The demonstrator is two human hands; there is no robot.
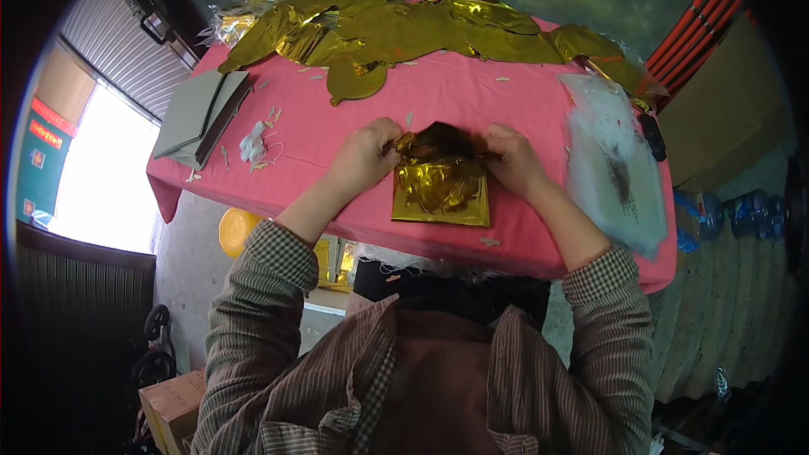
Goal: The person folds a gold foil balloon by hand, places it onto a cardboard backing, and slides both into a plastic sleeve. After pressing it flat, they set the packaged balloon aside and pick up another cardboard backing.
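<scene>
Close to the near edge of the pink-covered table (pixel 312 143), a gold foil balloon (pixel 442 198) lies flat and folded into a rough square. Its upper part is bunched and dark in the folds. My left hand (pixel 369 156) pinches the upper left corner of the foil, fingers curled in. At the opposite corner my right hand (pixel 512 160) grips the foil the same way. Several more flat gold foil balloons (pixel 396 34) lie overlapping along the table's far side, one rounded lobe hanging toward me.
Left on the table are grey boards (pixel 187 114) and a white string bundle (pixel 253 143) among small paper scraps. Clear plastic bags (pixel 619 202) lie at the right beside a black object (pixel 652 136). A yellow round thing (pixel 237 232) and a cardboard box (pixel 174 404) are below left.
</scene>
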